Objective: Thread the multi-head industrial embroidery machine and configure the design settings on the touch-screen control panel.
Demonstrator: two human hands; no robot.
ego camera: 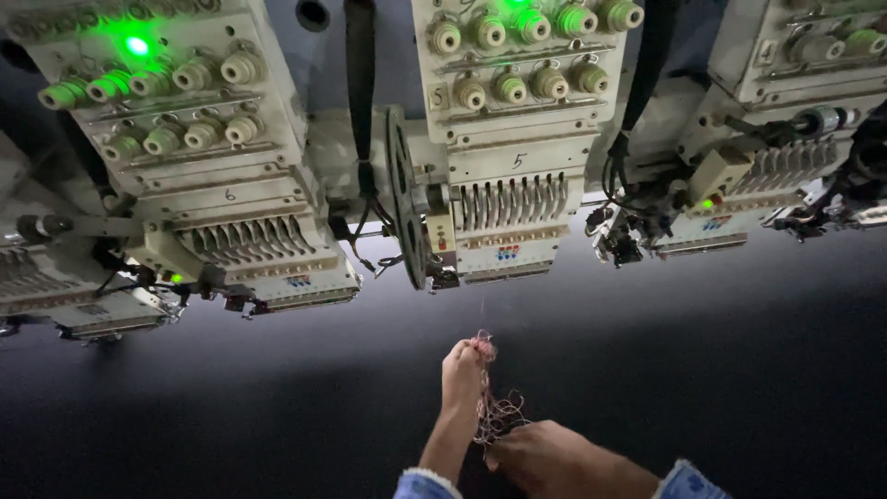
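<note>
Here the left hand (462,365) is raised over the dark black fabric bed (693,370), fingertips pinched on a tangled bunch of thin pink-red threads (490,397). One fine strand runs up toward the middle cream-coloured embroidery machine head (513,166). The right hand (540,453) (lower, knuckles up) is closed on the tangle's bottom end

A wide bed of black cloth (721,370) stretches flat beneath the row of heads, lit brightest just under them (dimmer toward the near edge). A tangle of reddish thread (494,407) lies on it.
</note>
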